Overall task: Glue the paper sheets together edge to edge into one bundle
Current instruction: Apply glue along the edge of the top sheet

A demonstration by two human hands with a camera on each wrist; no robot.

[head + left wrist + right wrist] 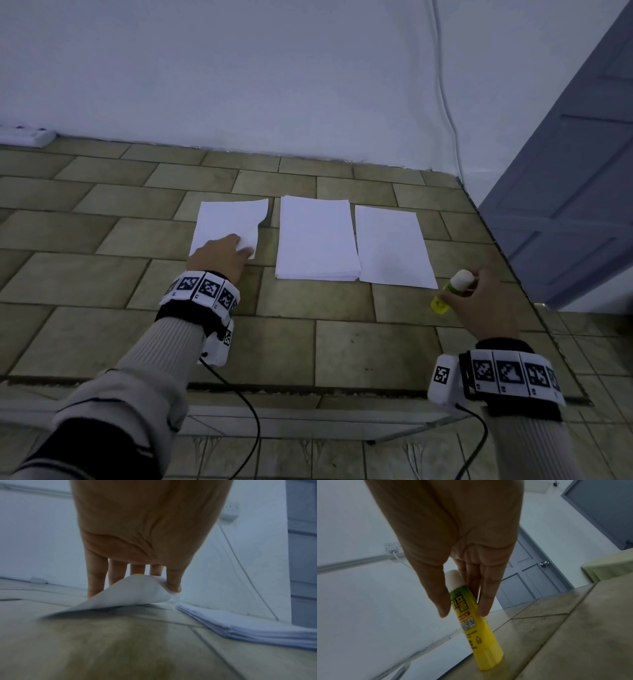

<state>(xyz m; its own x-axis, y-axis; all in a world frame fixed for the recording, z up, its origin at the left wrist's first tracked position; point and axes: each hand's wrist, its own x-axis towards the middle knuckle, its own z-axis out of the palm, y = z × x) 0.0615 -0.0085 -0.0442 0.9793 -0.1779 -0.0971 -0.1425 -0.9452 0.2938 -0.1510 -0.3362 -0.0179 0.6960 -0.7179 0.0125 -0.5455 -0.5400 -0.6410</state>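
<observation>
Three lots of white paper lie side by side on the tiled table (pixel 342 342). My left hand (pixel 246 248) pinches the near right corner of the left sheet (pixel 226 219) between thumb and fingers. In the left wrist view that corner of the left sheet (pixel 133 596) curls up off the tiles under my left hand (pixel 171 588). The thicker middle stack (pixel 315 236) (pixel 240 626) lies flat, and a single right sheet (pixel 390 246) lies beside it. My right hand (pixel 472 284) (pixel 462 612) holds a yellow glue stick (pixel 448 291) (pixel 471 622) with a white top. The stick is tilted, its base on the tiles near the right sheet's near right corner.
A white wall rises behind the table, with a white cable (pixel 445 102) running down it. A white power strip (pixel 27 135) lies at the back left. A grey door (pixel 565 188) stands beyond the table's right edge. The front edge drops off near my wrists.
</observation>
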